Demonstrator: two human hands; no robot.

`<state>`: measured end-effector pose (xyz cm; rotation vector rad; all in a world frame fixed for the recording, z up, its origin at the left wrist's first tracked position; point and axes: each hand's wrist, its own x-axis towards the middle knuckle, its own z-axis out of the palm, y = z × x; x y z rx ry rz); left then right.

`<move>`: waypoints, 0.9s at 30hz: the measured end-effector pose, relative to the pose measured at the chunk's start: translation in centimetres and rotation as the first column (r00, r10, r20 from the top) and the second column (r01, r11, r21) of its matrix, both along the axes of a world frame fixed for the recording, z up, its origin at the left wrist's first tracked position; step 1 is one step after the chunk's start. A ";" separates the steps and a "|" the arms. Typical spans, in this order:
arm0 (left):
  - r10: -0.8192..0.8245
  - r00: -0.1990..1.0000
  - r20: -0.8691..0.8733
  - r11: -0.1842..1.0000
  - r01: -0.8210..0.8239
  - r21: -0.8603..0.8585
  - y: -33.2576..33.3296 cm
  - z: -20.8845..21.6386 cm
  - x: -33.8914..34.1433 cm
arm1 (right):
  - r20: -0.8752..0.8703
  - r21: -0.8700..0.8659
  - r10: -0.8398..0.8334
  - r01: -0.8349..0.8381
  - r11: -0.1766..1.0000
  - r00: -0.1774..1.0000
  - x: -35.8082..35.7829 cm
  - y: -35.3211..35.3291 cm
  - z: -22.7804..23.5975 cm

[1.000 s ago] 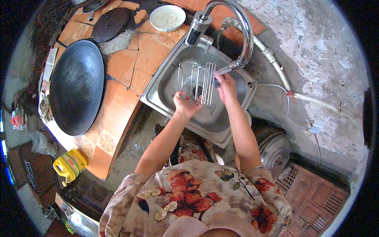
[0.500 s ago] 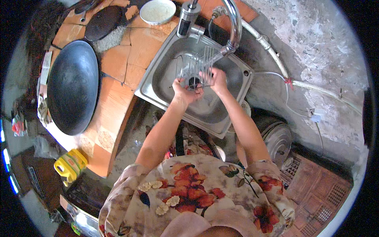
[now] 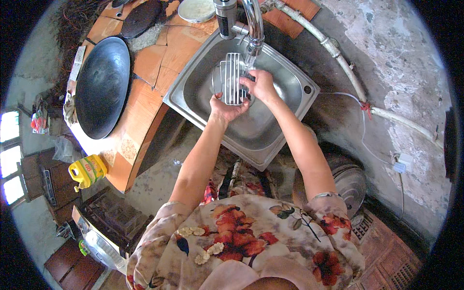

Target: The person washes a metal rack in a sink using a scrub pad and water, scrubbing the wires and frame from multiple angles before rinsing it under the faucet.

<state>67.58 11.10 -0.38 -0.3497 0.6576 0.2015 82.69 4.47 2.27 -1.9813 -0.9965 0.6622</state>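
Note:
A round metal wire rack [image 3: 230, 77] with parallel bars is held over the steel sink [image 3: 285, 121]. My left hand [image 3: 225, 108] grips its lower edge from below. My right hand [image 3: 261, 85] holds its right side, just under the spout of the curved steel tap [image 3: 253, 24]. Whether water runs from the tap is hard to tell. Both forearms reach in from the flowered sleeves at the bottom of the view.
A large black wok [image 3: 102, 85] sits in the tiled counter [image 3: 159, 63] left of the sink. A dark pan [image 3: 141, 17] and a white bowl [image 3: 196, 8] stand at the back. A yellow oil jug [image 3: 87, 170] is on the floor at lower left. A metal pot [image 3: 349, 181] stands below right.
The rack and both hands have stayed under the tap; my right hand shifted along the rack's right side. The view has tilted, so the sink sits higher in the picture.

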 end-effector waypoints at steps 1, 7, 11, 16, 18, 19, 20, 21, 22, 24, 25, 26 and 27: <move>0.002 0.998 -0.062 1.000 -0.002 0.000 0.2 0.5 0.4 | 0.013 -0.006 0.040 -0.040 0.999 0.999 -0.3 -0.3 -0.3; -0.115 0.972 -0.205 0.960 0.162 0.229 0.8 -0.1 0.4 | -0.036 -0.091 0.123 -0.126 0.988 0.992 -3.0 -2.7 -0.8; -0.100 0.917 -0.387 0.992 0.122 0.031 1.2 0.9 2.1 | 0.143 0.177 -0.107 0.081 0.981 0.984 -1.1 -1.4 -1.8; 0.006 0.967 -0.255 0.999 -0.015 -0.033 1.0 -0.8 2.0 | -0.527 0.075 -0.216 0.298 0.952 0.822 -1.5 -2.7 0.1; 0.059 0.961 -0.272 0.991 -0.090 -0.103 1.1 1.0 2.8 | -0.638 0.146 -0.203 0.375 0.916 0.743 -2.5 -4.2 1.0; 0.080 0.974 -0.211 0.987 -0.108 -0.121 1.3 0.6 2.7 | -0.680 0.177 -0.169 0.383 0.907 0.713 -3.2 -4.8 1.6; 0.080 0.971 -0.225 0.994 -0.094 -0.054 1.1 0.0 2.8 | -0.722 0.202 -0.141 0.401 0.893 0.677 -4.0 -5.4 2.2; 0.083 0.967 -0.240 0.997 -0.082 0.013 1.0 -0.6 2.8 | -0.732 0.156 -0.125 0.343 0.926 0.670 -4.7 -5.5 2.7; 0.079 0.963 -0.257 0.995 -0.061 0.079 0.6 -0.7 3.0 | -0.554 0.281 -0.102 0.301 0.911 0.826 -5.8 -4.9 2.3; 0.137 0.945 -0.298 0.985 -0.097 0.144 0.1 -0.8 3.5 | -0.387 0.111 -0.141 0.198 0.974 0.911 -5.0 -4.5 2.4; 0.124 0.923 -0.364 0.985 -0.071 0.157 0.3 -1.0 3.5 | -0.411 0.106 -0.199 0.263 0.959 0.890 -4.3 -4.0 2.0; 0.112 0.895 -0.431 0.985 -0.042 0.169 0.4 -1.0 3.2 | -0.439 0.099 -0.256 0.329 0.939 0.861 -3.7 -3.3 1.9; 0.104 0.885 -0.454 0.987 -0.034 0.160 0.4 -0.9 3.0 | -0.515 0.126 -0.318 0.438 0.890 0.796 -3.0 -2.7 1.8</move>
